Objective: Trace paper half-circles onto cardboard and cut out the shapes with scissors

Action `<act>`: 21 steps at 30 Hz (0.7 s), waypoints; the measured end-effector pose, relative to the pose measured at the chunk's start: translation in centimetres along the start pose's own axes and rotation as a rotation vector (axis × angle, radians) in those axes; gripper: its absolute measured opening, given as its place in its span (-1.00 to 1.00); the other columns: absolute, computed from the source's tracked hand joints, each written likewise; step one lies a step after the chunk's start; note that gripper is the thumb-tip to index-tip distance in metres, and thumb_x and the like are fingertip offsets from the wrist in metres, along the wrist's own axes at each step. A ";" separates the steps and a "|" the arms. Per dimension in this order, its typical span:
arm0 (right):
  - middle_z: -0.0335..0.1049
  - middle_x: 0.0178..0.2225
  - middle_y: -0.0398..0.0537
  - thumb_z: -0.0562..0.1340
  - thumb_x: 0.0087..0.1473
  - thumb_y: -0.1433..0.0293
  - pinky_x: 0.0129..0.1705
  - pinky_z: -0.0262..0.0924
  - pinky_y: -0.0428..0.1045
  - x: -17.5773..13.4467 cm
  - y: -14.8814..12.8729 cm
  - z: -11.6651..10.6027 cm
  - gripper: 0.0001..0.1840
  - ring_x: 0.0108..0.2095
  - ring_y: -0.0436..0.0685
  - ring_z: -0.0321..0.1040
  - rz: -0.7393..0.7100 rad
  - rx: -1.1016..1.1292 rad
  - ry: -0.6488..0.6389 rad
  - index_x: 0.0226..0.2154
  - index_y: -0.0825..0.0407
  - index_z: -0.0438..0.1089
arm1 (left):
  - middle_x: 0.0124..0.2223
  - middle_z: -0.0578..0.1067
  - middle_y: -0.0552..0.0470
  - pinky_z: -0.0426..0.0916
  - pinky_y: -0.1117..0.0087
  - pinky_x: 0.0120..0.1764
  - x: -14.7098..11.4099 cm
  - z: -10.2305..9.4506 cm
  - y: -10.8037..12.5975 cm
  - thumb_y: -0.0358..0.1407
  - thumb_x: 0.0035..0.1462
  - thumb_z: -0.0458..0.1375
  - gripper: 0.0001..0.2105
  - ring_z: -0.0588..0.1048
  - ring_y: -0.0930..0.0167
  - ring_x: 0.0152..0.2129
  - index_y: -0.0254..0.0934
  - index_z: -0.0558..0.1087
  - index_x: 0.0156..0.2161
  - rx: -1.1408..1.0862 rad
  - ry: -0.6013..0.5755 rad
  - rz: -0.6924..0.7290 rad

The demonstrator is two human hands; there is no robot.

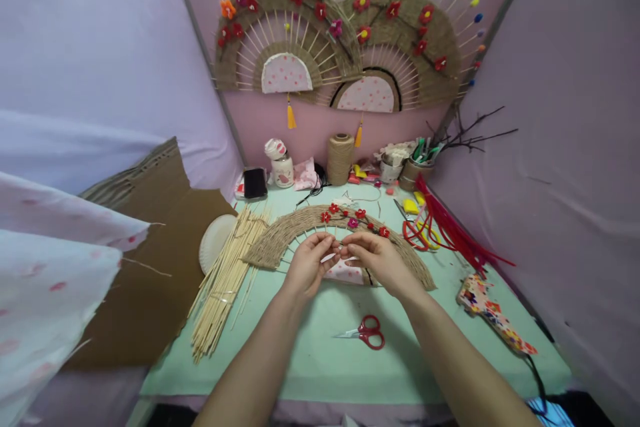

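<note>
So the mint-green tabletop [310,373] is the biggest thing here, with a torn sheet of brown cardboard [145,267] on the left, its corrugated ridges showing. The half-round fan [307,219] lies in the middle of the tabletop, all ropey twine over thin pale sticks, with small red flowers along its arc. Left hand [310,263] and right hand [377,257] hang over its center with fingertips bunched close; I honestly can't tell whether either is pinching anything, and they hide part of the spotted pink panel [345,271] underneath. A bundle of straw-colored sticks [223,300] lies left of the fan, partly over a white disc. Container-wise, at the back there's a brown pot [410,175] with green-handled items poking out, a pale cup [391,171] heaped with crumpled whitish stuff, and a white jar [283,172] whose insides I can't make out. Red-handled scissors [369,332] lie nearest the front, blades slightly parted.
</note>
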State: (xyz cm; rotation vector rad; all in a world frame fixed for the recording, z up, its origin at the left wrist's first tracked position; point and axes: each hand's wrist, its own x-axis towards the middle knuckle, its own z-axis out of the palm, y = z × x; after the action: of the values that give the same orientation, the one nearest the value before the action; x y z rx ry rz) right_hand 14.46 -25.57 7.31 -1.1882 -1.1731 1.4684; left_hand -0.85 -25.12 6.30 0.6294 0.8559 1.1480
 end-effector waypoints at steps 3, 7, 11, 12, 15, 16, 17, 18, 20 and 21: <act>0.49 -0.41 -0.11 0.30 -0.15 0.26 -0.28 0.38 -0.01 0.3 0.5 0.1 -0.81 -0.34 0.06 0.45 -0.006 0.007 -0.007 -0.40 -0.04 0.47 | -0.42 0.44 0.07 0.36 0.43 -0.30 0.1 -0.3 0.0 -0.22 -0.13 0.33 -0.73 0.43 0.50 -0.44 -0.29 0.37 -0.39 -0.017 -0.023 -0.007; 0.46 -0.43 -0.10 0.29 -0.12 0.19 -0.30 0.38 0.01 0.5 0.9 0.2 -0.79 -0.35 0.08 0.43 -0.008 -0.017 -0.025 -0.42 -0.04 0.47 | -0.45 0.40 0.12 0.32 0.50 -0.38 0.2 -0.5 -0.3 -0.22 -0.09 0.31 -0.74 0.39 0.53 -0.49 -0.26 0.34 -0.38 0.004 -0.049 -0.024; 0.43 -0.44 -0.12 0.30 -0.11 0.15 -0.31 0.37 -0.01 0.6 1.3 0.2 -0.77 -0.37 0.06 0.41 -0.003 -0.004 -0.045 -0.43 -0.05 0.47 | -0.46 0.38 0.12 0.26 0.54 -0.42 0.4 -0.7 -0.7 -0.20 -0.07 0.29 -0.75 0.39 0.53 -0.49 -0.25 0.33 -0.36 -0.007 -0.065 -0.019; 0.43 -0.44 -0.13 0.30 -0.12 0.15 -0.30 0.36 -0.02 0.6 1.4 0.2 -0.77 -0.37 0.05 0.40 0.004 0.013 -0.046 -0.44 -0.05 0.47 | -0.47 0.38 0.12 0.26 0.54 -0.42 0.5 -0.7 -0.8 -0.20 -0.06 0.29 -0.75 0.40 0.53 -0.49 -0.25 0.33 -0.35 -0.014 -0.069 -0.014; 0.43 -0.45 -0.12 0.32 -0.13 0.15 -0.28 0.36 0.00 0.6 1.7 0.3 -0.77 -0.38 0.06 0.40 0.024 0.045 -0.037 -0.44 -0.07 0.48 | -0.48 0.38 0.12 0.26 0.53 -0.41 0.5 -0.8 -1.0 -0.22 -0.07 0.30 -0.75 0.39 0.53 -0.50 -0.26 0.33 -0.36 -0.033 -0.080 -0.016; 0.43 -0.45 -0.12 0.33 -0.13 0.15 -0.27 0.36 0.00 0.6 1.8 0.3 -0.78 -0.38 0.06 0.40 0.029 0.046 -0.031 -0.44 -0.07 0.48 | -0.49 0.38 0.12 0.26 0.53 -0.41 0.5 -0.8 -1.1 -0.23 -0.07 0.30 -0.76 0.39 0.53 -0.51 -0.27 0.33 -0.37 -0.038 -0.084 -0.019; 0.43 -0.45 -0.12 0.33 -0.13 0.15 -0.27 0.35 0.00 0.6 1.8 0.3 -0.78 -0.39 0.06 0.40 0.031 0.045 -0.025 -0.45 -0.07 0.48 | -0.49 0.39 0.11 0.26 0.53 -0.42 0.5 -0.9 -1.1 -0.23 -0.07 0.30 -0.76 0.38 0.53 -0.52 -0.27 0.34 -0.37 -0.043 -0.087 -0.022; 0.43 -0.46 -0.12 0.33 -0.13 0.15 -0.27 0.35 0.00 0.6 1.9 0.4 -0.78 -0.40 0.06 0.40 0.032 0.044 -0.021 -0.45 -0.07 0.48 | -0.49 0.39 0.11 0.25 0.53 -0.42 0.5 -0.9 -1.2 -0.23 -0.08 0.30 -0.76 0.38 0.54 -0.53 -0.28 0.34 -0.37 -0.046 -0.089 -0.024; 0.44 -0.46 -0.13 0.34 -0.12 0.15 -0.28 0.34 0.00 0.7 2.0 0.5 -0.78 -0.41 0.06 0.40 0.031 0.044 -0.018 -0.46 -0.07 0.48 | -0.49 0.39 0.11 0.25 0.53 -0.42 0.4 -1.0 -1.2 -0.23 -0.08 0.31 -0.75 0.37 0.54 -0.54 -0.28 0.34 -0.37 -0.049 -0.096 -0.026; 0.44 -0.46 -0.13 0.34 -0.12 0.15 -0.29 0.34 -0.01 0.7 2.1 0.5 -0.78 -0.41 0.06 0.40 0.026 0.046 -0.018 -0.46 -0.06 0.48 | -0.49 0.40 0.11 0.26 0.52 -0.42 0.4 -1.0 -1.2 -0.23 -0.08 0.31 -0.75 0.37 0.55 -0.54 -0.28 0.34 -0.36 -0.049 -0.099 -0.028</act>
State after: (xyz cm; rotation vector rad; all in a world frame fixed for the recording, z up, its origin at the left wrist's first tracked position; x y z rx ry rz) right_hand 13.71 -25.25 5.17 -1.1652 -1.1335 1.5205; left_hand -1.03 -25.11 4.64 0.6269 0.7480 1.0999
